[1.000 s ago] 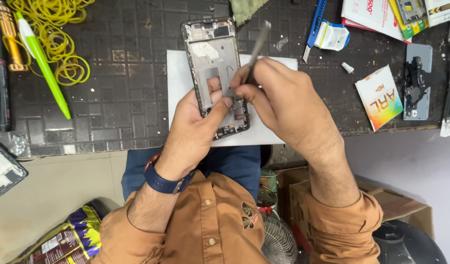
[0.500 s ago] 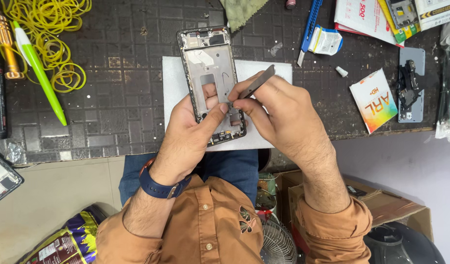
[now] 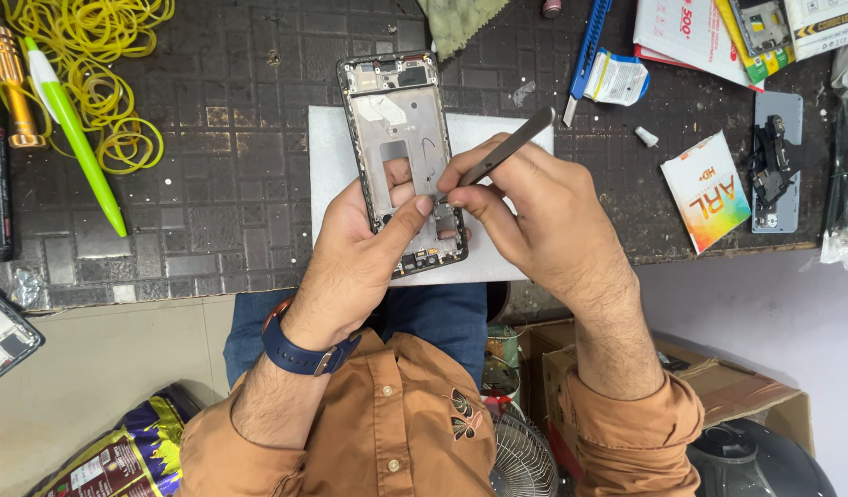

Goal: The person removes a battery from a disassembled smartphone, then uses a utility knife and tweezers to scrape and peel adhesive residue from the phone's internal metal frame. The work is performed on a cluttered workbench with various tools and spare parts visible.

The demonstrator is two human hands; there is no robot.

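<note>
An opened phone frame [image 3: 401,124] lies on a white sheet [image 3: 327,166] on the dark workbench. My left hand [image 3: 360,253] grips the frame's lower part, thumb pressed on its right edge. My right hand [image 3: 534,216] holds grey metal tweezers [image 3: 507,152], whose tip touches the frame's right side next to my left thumb. A blue watch is on my left wrist.
Yellow rubber bands [image 3: 88,69], a green pen [image 3: 74,124] and screwdrivers lie at the left. A blue cutter [image 3: 588,51], a tape roll [image 3: 617,78], small coloured boxes [image 3: 709,189] and a grey phone part [image 3: 776,170] sit right. Cardboard boxes and a fan are below.
The tweezers have tilted lower and to the right, and their tip has shifted to the frame's right edge. My hands and the frame sit slightly lower in view.
</note>
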